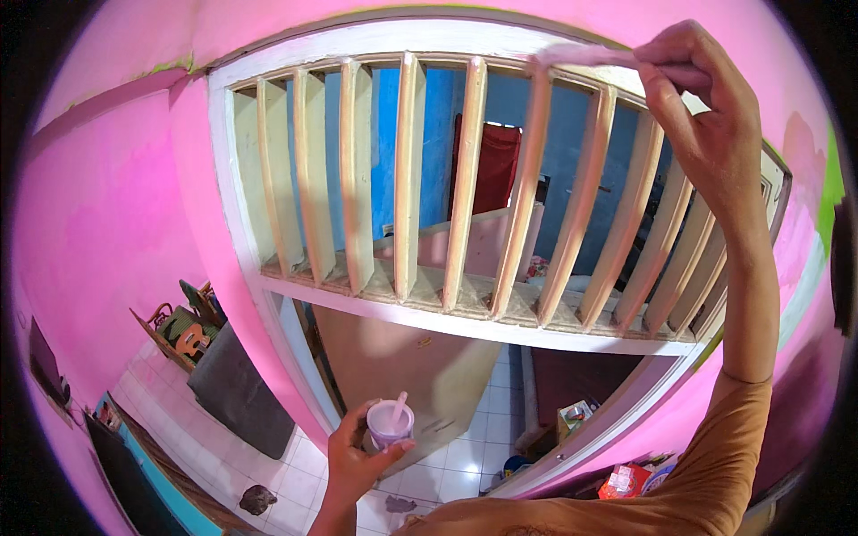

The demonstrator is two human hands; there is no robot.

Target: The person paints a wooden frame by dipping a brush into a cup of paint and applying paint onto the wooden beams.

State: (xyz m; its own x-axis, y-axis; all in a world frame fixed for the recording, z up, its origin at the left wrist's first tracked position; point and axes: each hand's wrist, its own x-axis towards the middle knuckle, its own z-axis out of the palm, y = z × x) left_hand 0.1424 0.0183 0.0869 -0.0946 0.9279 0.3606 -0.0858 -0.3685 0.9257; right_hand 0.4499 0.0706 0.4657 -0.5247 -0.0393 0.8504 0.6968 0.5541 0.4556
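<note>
My left hand (366, 456) is wrapped round a small plastic cup (382, 438), in which a pale stick (399, 409) stands tilted. High at the upper right, my right hand (702, 98) pinches the handle of a slim paintbrush (594, 56), blurred by motion. The brush's far end is against or very close to the white top rail (357, 40) of a window frame over a doorway. Beneath that rail stand several cream wooden slats (409, 179), their edges bare-looking next to the white.
Pink walls (107, 205) surround the frame. Below it a brown door (393, 357) stands ajar over white floor tiles (465, 456). A grey cushion-like block (239, 389) and a chair (179, 326) are at lower left; a red packet (623, 482) lies at lower right.
</note>
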